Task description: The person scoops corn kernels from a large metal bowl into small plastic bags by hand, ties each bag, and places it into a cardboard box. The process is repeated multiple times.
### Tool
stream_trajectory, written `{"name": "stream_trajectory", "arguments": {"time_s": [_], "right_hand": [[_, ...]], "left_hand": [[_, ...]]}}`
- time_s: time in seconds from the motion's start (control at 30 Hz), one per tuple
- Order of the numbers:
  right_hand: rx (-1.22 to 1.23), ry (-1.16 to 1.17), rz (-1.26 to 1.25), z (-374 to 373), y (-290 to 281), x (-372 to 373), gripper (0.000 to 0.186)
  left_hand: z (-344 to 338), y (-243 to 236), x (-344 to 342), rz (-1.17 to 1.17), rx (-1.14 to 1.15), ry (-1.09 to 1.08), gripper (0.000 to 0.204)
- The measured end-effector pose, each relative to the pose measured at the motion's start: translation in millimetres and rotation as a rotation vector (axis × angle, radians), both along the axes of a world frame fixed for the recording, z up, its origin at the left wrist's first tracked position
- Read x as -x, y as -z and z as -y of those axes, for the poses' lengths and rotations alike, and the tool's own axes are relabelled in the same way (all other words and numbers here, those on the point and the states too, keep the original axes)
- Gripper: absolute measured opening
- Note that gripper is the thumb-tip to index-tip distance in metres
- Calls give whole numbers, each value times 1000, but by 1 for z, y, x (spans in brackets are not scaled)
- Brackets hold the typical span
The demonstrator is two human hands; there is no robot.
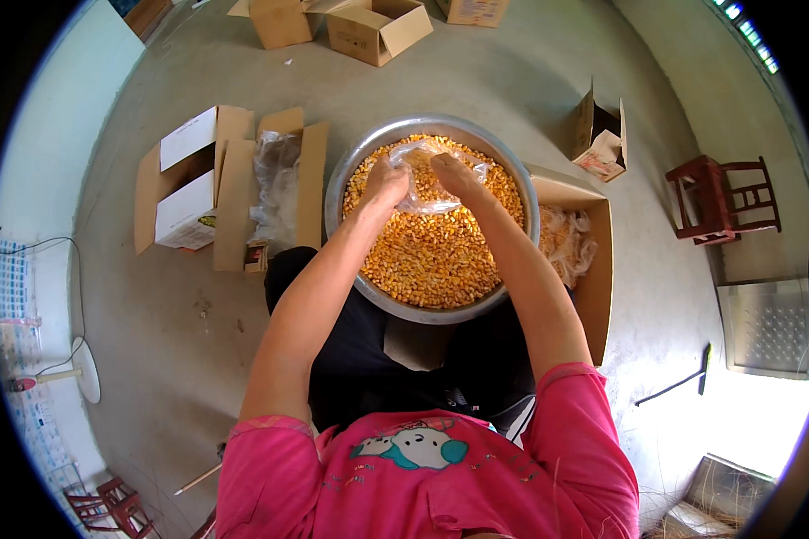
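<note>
- Your left hand (388, 182) looks pinched on the left edge of a clear, crinkled plastic bag (429, 201), fingers gathered against the film.
- Your right hand (457, 176) curls over the bag's right side, apart from the left; you can't tell from here whether its fingers pinch the film or only touch it.
- The bag sits between your hands, over the far half of a wide, round, silver metal basin (338, 193) loaded with golden-yellow corn kernels (436, 265).
- To handle it well, grip the thin film by its edges and keep the opening spread; it will likely fold in on itself if one side slackens.
- Keep the bag inside the basin's rim, so stray kernels should drop back among the rest.
- Your right fingertips are hidden behind the back of that hand, and the film's shine blurs where its mouth lies.
- Kernels show around and through the film, so you can't be sure how many are inside, or whether its underside rests on the heap.
</note>
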State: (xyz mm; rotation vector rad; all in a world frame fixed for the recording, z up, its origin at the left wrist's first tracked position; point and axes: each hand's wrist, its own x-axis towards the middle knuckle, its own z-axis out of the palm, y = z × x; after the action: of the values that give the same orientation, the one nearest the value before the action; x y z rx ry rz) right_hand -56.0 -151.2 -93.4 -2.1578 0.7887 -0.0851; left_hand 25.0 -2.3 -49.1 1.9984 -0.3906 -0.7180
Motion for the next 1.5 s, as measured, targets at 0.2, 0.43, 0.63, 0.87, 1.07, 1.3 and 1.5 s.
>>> {"name": "stream_trajectory", "arguments": {"time_s": [0.2, 0.43, 0.63, 0.87, 1.07, 1.3, 1.5], "right_hand": [[-484, 75, 384, -4, -52, 42, 29], [482, 24, -211, 34, -16, 96, 31], [311, -46, -529, -21, -25, 96, 38], [488, -112, -289, -74, -4, 102, 48], [507, -137, -246, -78, 9, 106, 37], [380, -115, -351, -60, 7, 94, 29], [711, -349, -300, -17, 24, 98, 25]], "left_hand": [[-22, -42, 14, 130, -151, 112, 38], [-30, -37, 10, 421, -183, 163, 47], [-27, -37, 12, 494, -231, 224, 49], [-8, -33, 10, 419, -285, 304, 45], [-1, -34, 13, 434, -261, 351, 45], [-3, -34, 13, 462, -251, 348, 45], [-4, -21, 9, 478, -245, 332, 42]]}}
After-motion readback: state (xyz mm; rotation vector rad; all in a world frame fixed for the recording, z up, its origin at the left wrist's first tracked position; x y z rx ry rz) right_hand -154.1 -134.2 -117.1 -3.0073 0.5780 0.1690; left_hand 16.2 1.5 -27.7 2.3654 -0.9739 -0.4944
